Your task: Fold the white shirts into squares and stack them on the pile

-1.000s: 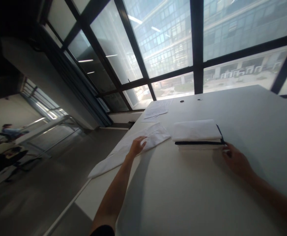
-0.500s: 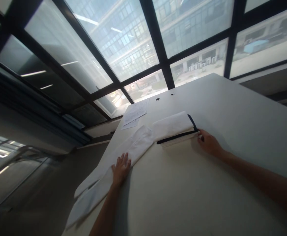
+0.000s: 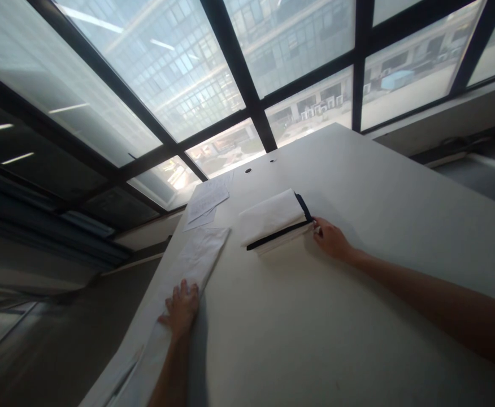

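Observation:
Along the table's left edge stretches a long white garment [image 3: 196, 254], laid flat, with a slit toward its near end; its exact kind cannot be told. My left hand [image 3: 182, 308] rests on it, palm down with fingers spread. To the right, apart from the garment, lies a folded white cloth [image 3: 273, 215] with black trim along its near and right sides. More white layers show under the near trim. My right hand [image 3: 332, 240] pinches this folded cloth at its near right corner, thumb and fingers closed.
The white table [image 3: 273, 328] reaches to the windows, with two small holes near its far edge. Printed paper sheets [image 3: 207, 203] lie at the far left, beyond the garment. Dark floor [image 3: 99, 311] shows past the left edge.
The long garment has slid toward me with my left hand on it, opening a gap from the folded cloth. My right hand stays at the same corner. The view has turned right.

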Action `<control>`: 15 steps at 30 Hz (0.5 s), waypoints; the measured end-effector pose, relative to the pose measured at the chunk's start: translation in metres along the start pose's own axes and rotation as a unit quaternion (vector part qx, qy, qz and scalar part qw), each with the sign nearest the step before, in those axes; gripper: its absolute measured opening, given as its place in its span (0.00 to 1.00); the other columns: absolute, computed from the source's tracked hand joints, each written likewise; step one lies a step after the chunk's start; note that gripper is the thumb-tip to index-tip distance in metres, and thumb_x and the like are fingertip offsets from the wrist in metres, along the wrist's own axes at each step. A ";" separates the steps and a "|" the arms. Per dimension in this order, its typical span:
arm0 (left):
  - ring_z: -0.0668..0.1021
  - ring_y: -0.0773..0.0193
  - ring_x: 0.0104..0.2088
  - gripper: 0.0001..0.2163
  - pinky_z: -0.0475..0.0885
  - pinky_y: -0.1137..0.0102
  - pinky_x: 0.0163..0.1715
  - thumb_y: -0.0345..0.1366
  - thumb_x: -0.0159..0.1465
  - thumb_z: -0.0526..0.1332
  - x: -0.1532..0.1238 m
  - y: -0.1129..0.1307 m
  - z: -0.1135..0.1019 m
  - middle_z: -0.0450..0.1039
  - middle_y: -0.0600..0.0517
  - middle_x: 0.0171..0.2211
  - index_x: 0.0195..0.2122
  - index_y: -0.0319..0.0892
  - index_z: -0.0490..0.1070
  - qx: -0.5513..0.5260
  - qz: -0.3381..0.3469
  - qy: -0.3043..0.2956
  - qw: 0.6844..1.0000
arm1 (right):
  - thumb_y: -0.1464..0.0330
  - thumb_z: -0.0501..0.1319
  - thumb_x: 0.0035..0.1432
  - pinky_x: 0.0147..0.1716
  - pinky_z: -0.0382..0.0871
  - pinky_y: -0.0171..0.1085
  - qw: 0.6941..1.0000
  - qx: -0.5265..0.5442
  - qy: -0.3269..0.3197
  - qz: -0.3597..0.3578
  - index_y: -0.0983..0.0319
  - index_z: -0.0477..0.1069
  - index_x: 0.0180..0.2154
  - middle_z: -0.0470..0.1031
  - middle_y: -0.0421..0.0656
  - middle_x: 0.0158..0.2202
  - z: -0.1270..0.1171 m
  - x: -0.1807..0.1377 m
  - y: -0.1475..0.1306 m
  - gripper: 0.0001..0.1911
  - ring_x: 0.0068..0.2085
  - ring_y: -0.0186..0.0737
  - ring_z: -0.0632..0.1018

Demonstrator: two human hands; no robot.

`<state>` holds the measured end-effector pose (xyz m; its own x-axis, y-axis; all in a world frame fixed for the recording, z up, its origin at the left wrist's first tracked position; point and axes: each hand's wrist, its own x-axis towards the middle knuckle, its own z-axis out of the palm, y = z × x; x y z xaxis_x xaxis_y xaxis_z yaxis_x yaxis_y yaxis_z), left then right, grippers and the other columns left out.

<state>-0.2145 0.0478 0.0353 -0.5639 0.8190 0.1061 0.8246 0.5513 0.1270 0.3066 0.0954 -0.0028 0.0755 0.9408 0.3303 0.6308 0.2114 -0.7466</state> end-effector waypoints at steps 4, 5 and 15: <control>0.58 0.24 0.68 0.31 0.44 0.22 0.57 0.54 0.69 0.49 0.009 0.012 -0.005 0.58 0.34 0.69 0.69 0.44 0.62 -0.012 -0.026 0.029 0.999 | 0.76 0.56 0.57 0.44 0.70 0.39 1.000 -0.001 0.008 -0.001 0.63 0.69 0.59 0.79 0.50 0.48 0.001 0.000 -0.001 0.27 0.43 0.46 0.79; 0.58 0.23 0.67 0.31 0.44 0.21 0.56 0.52 0.69 0.51 0.009 0.021 -0.007 0.58 0.32 0.69 0.68 0.42 0.63 -0.012 -0.019 0.058 0.998 | 0.76 0.56 0.57 0.45 0.70 0.39 1.000 0.000 0.009 -0.002 0.63 0.69 0.59 0.79 0.50 0.49 0.001 0.001 -0.002 0.27 0.43 0.46 0.79; 0.59 0.51 0.71 0.29 0.56 0.56 0.69 0.48 0.71 0.59 -0.057 0.224 -0.035 0.59 0.45 0.70 0.70 0.46 0.59 -0.136 0.554 0.014 0.821 | 0.76 0.57 0.56 0.45 0.71 0.41 1.000 -0.010 0.008 -0.017 0.63 0.69 0.58 0.79 0.50 0.50 -0.001 -0.001 -0.001 0.27 0.46 0.48 0.79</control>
<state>0.0012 0.1191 0.0924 0.5227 0.7872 0.3273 0.7929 -0.5899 0.1527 0.3067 0.0945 -0.0020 0.0653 0.9288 0.3648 0.6490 0.2382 -0.7225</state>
